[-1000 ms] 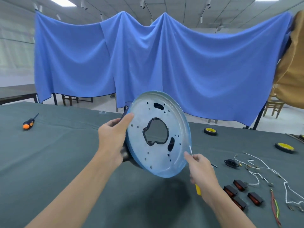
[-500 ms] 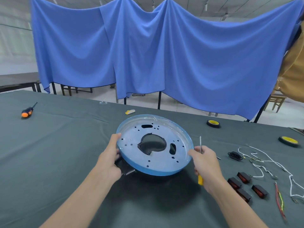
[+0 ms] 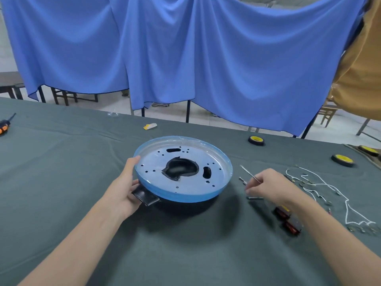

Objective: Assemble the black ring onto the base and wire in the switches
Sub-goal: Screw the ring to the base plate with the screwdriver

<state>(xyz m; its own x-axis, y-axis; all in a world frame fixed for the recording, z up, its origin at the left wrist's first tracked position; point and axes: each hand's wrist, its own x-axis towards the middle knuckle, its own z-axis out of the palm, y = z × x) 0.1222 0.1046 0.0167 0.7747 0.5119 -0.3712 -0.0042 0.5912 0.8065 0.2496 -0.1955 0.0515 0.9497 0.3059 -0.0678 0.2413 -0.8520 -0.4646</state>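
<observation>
The base (image 3: 191, 188) lies flat on the table (image 3: 61, 182) atop the black ring (image 3: 145, 196), left hand (image 3: 123, 188) gripping its left edge. Right hand (image 3: 268, 185) pinches a screwdriver (image 3: 249, 174) just beside it. I'd steady it and align the holes before driving.

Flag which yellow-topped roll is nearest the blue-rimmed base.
The lone roll, just beyond the far-right rim of the base. The second roll and third roll lie together, much farther off to the right.
</observation>
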